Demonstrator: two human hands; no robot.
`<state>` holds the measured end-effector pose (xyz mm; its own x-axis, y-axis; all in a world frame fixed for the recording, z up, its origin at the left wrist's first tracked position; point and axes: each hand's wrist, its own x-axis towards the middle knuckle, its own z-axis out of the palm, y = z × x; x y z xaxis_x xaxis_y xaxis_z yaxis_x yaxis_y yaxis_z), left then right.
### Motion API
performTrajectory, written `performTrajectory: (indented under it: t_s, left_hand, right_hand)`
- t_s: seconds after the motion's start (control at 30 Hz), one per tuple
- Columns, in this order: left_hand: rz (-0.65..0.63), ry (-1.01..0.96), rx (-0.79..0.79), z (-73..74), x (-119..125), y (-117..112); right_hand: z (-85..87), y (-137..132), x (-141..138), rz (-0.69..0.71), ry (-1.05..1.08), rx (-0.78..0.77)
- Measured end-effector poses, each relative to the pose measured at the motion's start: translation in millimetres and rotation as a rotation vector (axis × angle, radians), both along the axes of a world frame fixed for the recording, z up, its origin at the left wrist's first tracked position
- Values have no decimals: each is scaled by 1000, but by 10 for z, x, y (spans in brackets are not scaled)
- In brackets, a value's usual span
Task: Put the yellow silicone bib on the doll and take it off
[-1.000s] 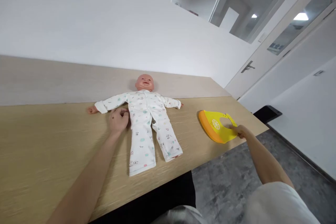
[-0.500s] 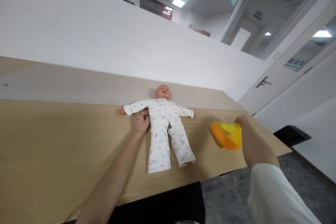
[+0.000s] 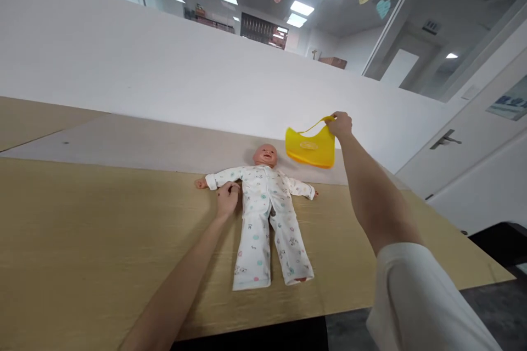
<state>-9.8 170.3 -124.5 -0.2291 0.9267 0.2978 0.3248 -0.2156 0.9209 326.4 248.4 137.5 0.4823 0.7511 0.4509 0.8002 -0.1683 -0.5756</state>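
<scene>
A baby doll in white printed pyjamas lies on its back on the wooden table, head toward the wall. My left hand rests with curled fingers against the doll's side, just under its outstretched arm. My right hand is raised above the table and pinches the strap of a yellow and orange bib. The bib hangs in the air just right of the doll's head.
A low white partition wall runs behind the table. A white door with a handle stands at the right. Grey floor and a dark object lie beyond the table's right end. Paper hearts hang from the ceiling.
My right hand has lifted the bib off the table at the right and carried it up and left, close to the doll's head. The left hand has stayed at the doll's side.
</scene>
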Motion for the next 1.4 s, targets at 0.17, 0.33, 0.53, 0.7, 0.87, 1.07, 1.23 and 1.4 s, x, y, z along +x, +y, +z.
performTrajectory:
  t_s: [0.17, 0.33, 0.53, 0.7, 0.87, 1.07, 1.23, 1.4]
  left_hand:
    - [19, -209, 137, 530, 56, 328]
    - [-134, -626, 20, 1157, 178, 722]
    - [-835, -475, -87, 1320, 254, 533]
    - [-835, -311, -20, 1265, 222, 394]
    - [-923, -320, -102, 1292, -41, 400]
    - [-886, -625, -84, 1364, -211, 348]
    - [-572, -845, 100, 1536, -53, 246]
    - [-487, -875, 301, 1667, 24, 98]
  right_hand:
    - [340, 66, -273, 430, 361, 223]
    - [370, -86, -686, 719, 579, 284]
    - [110, -211, -1010, 596, 618, -14]
    - [-75, -285, -1087, 494, 792, -85]
    - [-182, -389, -1097, 562, 1082, -21]
    - [-174, -556, -1127, 612, 1301, -24]
    - [-52, -726, -1166, 695, 1238, 131]
    - [-36, -808, -1228, 784, 1317, 235]
